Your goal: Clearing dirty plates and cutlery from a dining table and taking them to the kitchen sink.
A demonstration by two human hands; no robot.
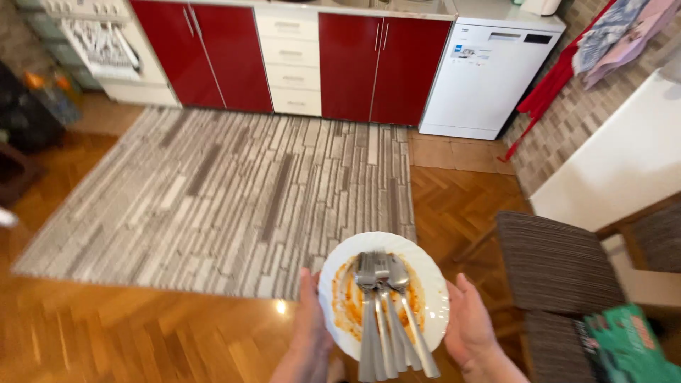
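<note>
Head view, kitchen ahead. Left hand (312, 319) and right hand (469, 328) grasp a sauce-smeared white plate (433, 284) at 6 o'clock, forks and spoons (386, 312) piled on it. Seemingly carrying it; level holding matters. Dishwasher (482, 78) at 1 o'clock, striped rug (234, 191) between.

- Head-worn camera looks steeply down and forward, close over a plate (384, 294) held at waist height.
- It faces kitchen cabinets (234, 53) across a rug (227, 191).

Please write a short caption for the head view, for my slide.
Both hands, left hand and right hand, carry a sauce-stained white plate of forks above a parquet floor.
</note>
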